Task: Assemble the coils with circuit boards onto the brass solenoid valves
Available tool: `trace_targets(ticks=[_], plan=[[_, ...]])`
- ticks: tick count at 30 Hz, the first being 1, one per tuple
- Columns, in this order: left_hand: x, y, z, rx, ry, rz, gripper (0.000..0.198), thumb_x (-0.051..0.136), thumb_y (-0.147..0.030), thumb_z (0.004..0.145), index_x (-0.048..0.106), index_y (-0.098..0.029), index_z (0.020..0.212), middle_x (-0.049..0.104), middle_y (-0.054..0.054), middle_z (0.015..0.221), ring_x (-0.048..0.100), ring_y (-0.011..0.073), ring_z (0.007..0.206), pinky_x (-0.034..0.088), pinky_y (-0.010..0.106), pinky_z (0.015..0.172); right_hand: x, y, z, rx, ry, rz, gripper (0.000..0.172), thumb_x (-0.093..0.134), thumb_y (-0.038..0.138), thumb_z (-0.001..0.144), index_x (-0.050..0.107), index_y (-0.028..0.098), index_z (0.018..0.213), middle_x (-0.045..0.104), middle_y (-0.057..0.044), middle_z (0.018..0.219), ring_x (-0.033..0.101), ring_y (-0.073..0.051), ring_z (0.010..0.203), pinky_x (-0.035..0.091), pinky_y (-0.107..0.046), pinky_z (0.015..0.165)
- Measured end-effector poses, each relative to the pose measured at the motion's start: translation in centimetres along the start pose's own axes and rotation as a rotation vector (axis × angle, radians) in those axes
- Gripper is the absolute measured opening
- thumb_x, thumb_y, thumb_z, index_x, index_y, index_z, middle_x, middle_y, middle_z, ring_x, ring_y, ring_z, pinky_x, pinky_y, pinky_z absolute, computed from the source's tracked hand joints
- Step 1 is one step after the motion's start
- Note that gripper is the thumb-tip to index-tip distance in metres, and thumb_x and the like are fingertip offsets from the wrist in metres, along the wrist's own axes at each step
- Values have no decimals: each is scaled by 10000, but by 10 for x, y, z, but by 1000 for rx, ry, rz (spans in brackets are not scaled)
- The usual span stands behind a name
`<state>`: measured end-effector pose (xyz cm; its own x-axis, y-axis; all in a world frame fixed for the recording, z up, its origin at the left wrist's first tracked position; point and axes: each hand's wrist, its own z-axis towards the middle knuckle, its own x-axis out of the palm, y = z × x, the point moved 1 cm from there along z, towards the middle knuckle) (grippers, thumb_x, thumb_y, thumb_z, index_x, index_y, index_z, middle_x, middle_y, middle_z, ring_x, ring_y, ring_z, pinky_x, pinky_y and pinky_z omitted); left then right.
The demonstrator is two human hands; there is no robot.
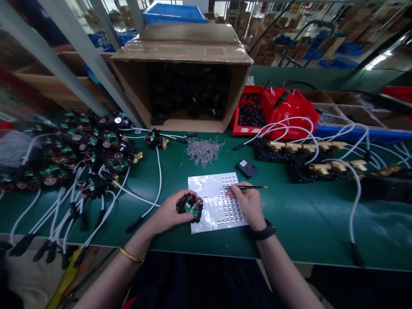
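Observation:
My left hand [169, 213] is closed around a black housing with a green circuit board [192, 207] and red wires, board side up, over the left part of a white sheet [206, 223]. In my right hand [248, 201], pinched between thumb and fingers, is a slim pair of tweezers [254, 187]. Their tip points left, over rows of small shiny metal pieces [229, 210] on the sheet's right half. Whether the tip grips a piece is too small to tell. Just beyond the sheet lies a black cover [246, 168] with a white label.
A heap of screws [204, 151] lies before an open cardboard box [128, 96] of black parts. Circuit-board units [75, 137] with white cables crowd the left. Black units with brass fittings [299, 148] stand right, near a red bin [238, 124] of small dark parts.

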<state>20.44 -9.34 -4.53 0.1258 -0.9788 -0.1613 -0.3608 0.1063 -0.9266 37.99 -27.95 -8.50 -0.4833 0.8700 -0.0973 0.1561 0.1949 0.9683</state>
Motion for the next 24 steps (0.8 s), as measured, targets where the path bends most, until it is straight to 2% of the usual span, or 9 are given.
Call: trace_targets(ticks=[6,11,14,16,20,24], plan=[[1,4,0,8,-13,-58,566,677,-358,660,488,-188,1166,573,90,1134,530,250,1052,414,385,913,-1,-2,1,11,14,12,322,668,434,696,590,128,761,680,-77,650,653,-178,585,534,-286,577],[1,0,-2,41,10,-237,651,733,-370,604,483,-155,1165,536,121,1170,525,267,1064,412,391,921,1,-4,1,3,11,45,351,670,433,696,554,138,848,678,-63,674,660,-178,610,536,-291,589],[1,-3,-4,148,-126,-275,665,792,-305,542,498,-182,1126,329,131,1360,440,287,1175,396,370,957,2,-3,-1,-5,-1,77,323,669,404,712,525,151,852,677,-51,677,664,-169,626,534,-278,601],[3,-3,-4,217,-245,-246,682,811,-245,516,494,-208,1119,243,114,1401,368,296,1237,376,367,988,1,-2,-3,-3,7,103,291,672,378,720,523,152,829,681,-54,681,667,-168,636,537,-272,612],[8,1,5,285,-400,-295,745,793,-199,546,415,-221,1188,358,102,1323,365,276,1240,305,405,1050,-4,4,-6,75,0,272,296,727,331,672,550,142,815,698,-84,719,679,-191,664,552,-269,604],[13,6,17,309,-433,-321,755,755,-157,590,355,-215,1228,398,96,1304,400,256,1214,279,425,1065,1,20,-12,187,13,559,306,756,315,639,570,158,824,706,-107,790,680,-211,770,556,-249,638]])
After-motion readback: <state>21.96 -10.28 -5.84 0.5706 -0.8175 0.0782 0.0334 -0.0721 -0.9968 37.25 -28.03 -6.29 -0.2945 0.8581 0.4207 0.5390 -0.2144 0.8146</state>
